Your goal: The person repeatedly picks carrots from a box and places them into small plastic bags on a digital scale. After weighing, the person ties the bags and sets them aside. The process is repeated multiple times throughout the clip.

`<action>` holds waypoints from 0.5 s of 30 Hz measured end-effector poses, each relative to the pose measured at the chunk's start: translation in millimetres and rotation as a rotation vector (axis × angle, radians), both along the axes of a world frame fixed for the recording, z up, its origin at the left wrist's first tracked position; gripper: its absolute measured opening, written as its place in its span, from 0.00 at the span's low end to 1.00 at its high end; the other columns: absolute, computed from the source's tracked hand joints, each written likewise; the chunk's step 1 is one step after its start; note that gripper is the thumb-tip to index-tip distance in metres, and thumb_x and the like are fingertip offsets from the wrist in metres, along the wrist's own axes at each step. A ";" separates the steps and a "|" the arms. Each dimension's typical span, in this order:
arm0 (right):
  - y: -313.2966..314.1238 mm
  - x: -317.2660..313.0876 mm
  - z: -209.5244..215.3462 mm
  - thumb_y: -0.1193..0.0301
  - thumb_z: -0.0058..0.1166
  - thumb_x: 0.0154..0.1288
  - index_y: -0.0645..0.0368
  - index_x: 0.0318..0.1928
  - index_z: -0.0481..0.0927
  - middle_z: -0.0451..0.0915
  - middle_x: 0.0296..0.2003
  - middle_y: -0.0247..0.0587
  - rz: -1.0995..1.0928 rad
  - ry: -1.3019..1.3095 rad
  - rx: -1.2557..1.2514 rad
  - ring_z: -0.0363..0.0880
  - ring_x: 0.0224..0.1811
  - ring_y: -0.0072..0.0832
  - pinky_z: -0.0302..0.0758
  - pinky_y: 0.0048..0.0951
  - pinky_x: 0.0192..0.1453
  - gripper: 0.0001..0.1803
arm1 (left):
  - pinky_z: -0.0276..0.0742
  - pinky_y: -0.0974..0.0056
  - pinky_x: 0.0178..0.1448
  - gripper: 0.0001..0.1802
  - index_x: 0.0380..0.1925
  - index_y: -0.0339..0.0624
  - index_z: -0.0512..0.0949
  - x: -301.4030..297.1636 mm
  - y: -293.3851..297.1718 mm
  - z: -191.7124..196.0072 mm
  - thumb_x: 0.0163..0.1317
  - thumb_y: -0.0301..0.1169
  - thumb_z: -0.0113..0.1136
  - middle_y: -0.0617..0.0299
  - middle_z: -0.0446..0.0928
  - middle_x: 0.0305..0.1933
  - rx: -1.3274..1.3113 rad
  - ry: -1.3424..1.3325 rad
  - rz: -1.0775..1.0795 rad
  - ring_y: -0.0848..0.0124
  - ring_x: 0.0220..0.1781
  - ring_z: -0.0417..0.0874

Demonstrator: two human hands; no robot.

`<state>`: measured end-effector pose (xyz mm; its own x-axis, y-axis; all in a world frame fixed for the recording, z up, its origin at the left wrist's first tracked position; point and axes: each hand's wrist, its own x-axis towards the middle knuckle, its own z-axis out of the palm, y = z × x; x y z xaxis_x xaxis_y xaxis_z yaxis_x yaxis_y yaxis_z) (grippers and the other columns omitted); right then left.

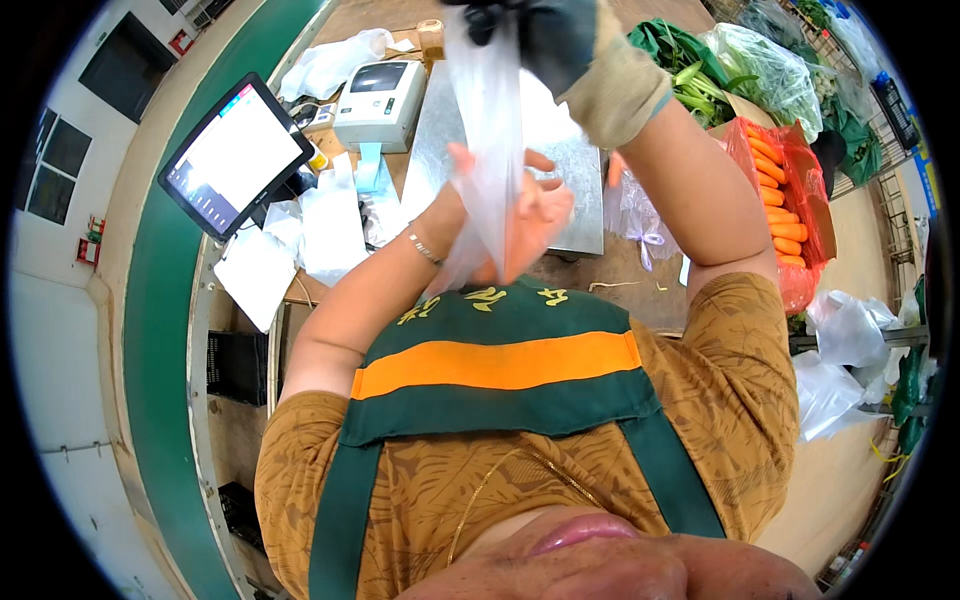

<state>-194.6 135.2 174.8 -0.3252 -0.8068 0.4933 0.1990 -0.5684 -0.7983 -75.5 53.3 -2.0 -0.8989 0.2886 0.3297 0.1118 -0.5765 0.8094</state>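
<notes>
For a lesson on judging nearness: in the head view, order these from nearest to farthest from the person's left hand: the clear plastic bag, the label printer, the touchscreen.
1. clear plastic bag: touching the left hand.
2. label printer: on the counter, up and left.
3. touchscreen: farthest left.

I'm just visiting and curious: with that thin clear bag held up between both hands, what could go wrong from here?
1. The clear plastic bag looks thin; pulled between the gloved right hand above and the bare left hand below, it might tear or slip free.
2. The bag hangs over the metal scale plate; anything falling out could land there or roll off.
3. The raised bag partly blocks the view of the counter.
</notes>
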 end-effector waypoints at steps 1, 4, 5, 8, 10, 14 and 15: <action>4.5 -11.9 -9.1 0.80 0.50 0.68 0.64 0.67 0.65 0.82 0.37 0.45 -0.042 -0.129 -0.010 0.81 0.34 0.28 0.78 0.24 0.35 0.27 | 0.69 0.57 0.66 0.38 0.59 0.25 0.67 -1.3 -8.9 -11.6 0.62 0.48 0.62 0.56 0.80 0.40 0.045 0.060 -0.128 0.64 0.47 0.82; 32.1 -11.5 -15.0 0.81 0.50 0.66 0.64 0.66 0.65 0.82 0.35 0.45 -0.092 -0.226 -0.001 0.81 0.33 0.28 0.78 0.25 0.34 0.27 | 0.74 0.63 0.58 0.25 0.55 0.29 0.72 38.0 16.6 13.9 0.65 0.37 0.60 0.58 0.82 0.37 -0.564 0.096 0.296 0.69 0.43 0.82; 44.7 -3.5 -8.4 0.81 0.52 0.66 0.64 0.66 0.65 0.82 0.36 0.44 -0.053 -0.192 -0.008 0.81 0.33 0.28 0.78 0.25 0.34 0.28 | 0.75 0.64 0.56 0.21 0.53 0.31 0.74 40.8 15.1 14.8 0.65 0.34 0.60 0.58 0.82 0.38 -0.671 0.056 0.349 0.71 0.43 0.82; 80.1 21.2 -2.2 0.76 0.52 0.66 0.64 0.65 0.67 0.82 0.39 0.41 -0.169 -0.114 0.094 0.78 0.32 0.26 0.77 0.26 0.36 0.26 | 0.76 0.67 0.52 0.14 0.48 0.35 0.79 37.4 -22.9 2.7 0.64 0.28 0.61 0.59 0.82 0.41 -0.840 -0.286 0.347 0.74 0.44 0.81; 105.9 21.5 -1.2 0.71 0.52 0.67 0.63 0.62 0.71 0.82 0.37 0.38 -0.232 0.123 0.230 0.78 0.33 0.26 0.77 0.29 0.41 0.24 | 0.75 0.67 0.51 0.12 0.44 0.35 0.81 46.2 -37.4 25.1 0.64 0.29 0.61 0.60 0.83 0.40 -0.961 -0.133 0.424 0.75 0.43 0.81; 139.0 -1.4 -12.1 0.73 0.62 0.61 0.61 0.49 0.83 0.84 0.37 0.38 -0.380 0.853 0.257 0.81 0.33 0.25 0.78 0.26 0.41 0.15 | 0.75 0.69 0.49 0.10 0.43 0.36 0.81 63.0 -50.0 70.7 0.65 0.28 0.58 0.63 0.83 0.38 -0.996 -0.098 0.459 0.74 0.41 0.80; 140.7 -18.2 -10.5 0.74 0.64 0.59 0.61 0.48 0.83 0.84 0.37 0.39 -0.385 1.185 0.178 0.83 0.37 0.27 0.79 0.27 0.46 0.15 | 0.75 0.68 0.50 0.08 0.39 0.35 0.81 63.0 -50.7 80.9 0.66 0.27 0.55 0.62 0.82 0.37 -0.914 -0.135 0.366 0.74 0.41 0.81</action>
